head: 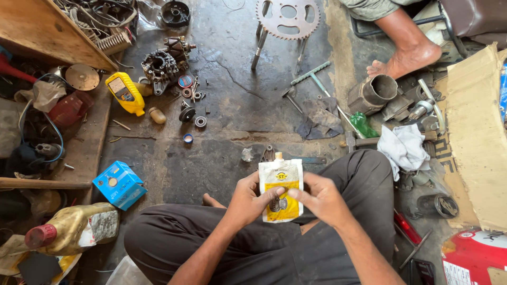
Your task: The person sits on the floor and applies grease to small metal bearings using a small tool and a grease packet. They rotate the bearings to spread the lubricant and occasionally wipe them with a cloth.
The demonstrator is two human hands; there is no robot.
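Note:
I sit cross-legged on a stained concrete floor and hold a small white and yellow pouch (pixel 281 189) with a spout at its top, upright in front of my lap. My left hand (pixel 249 200) grips its left edge with the thumb across the front. My right hand (pixel 318 197) holds its right edge, thumb and fingers pinching the lower part. Both hands touch the pouch.
Ahead lie a yellow bottle (pixel 125 93), an engine part (pixel 160 67), several bearings and washers (pixel 191 108), a sprocket (pixel 288 18), a T-handle wrench (pixel 311 76) and a metal cylinder (pixel 374 93). A blue box (pixel 119 184) and oil bottle (pixel 74 227) sit left; another person's foot (pixel 407 55), a white rag (pixel 404 146) and cardboard (pixel 478 142) right.

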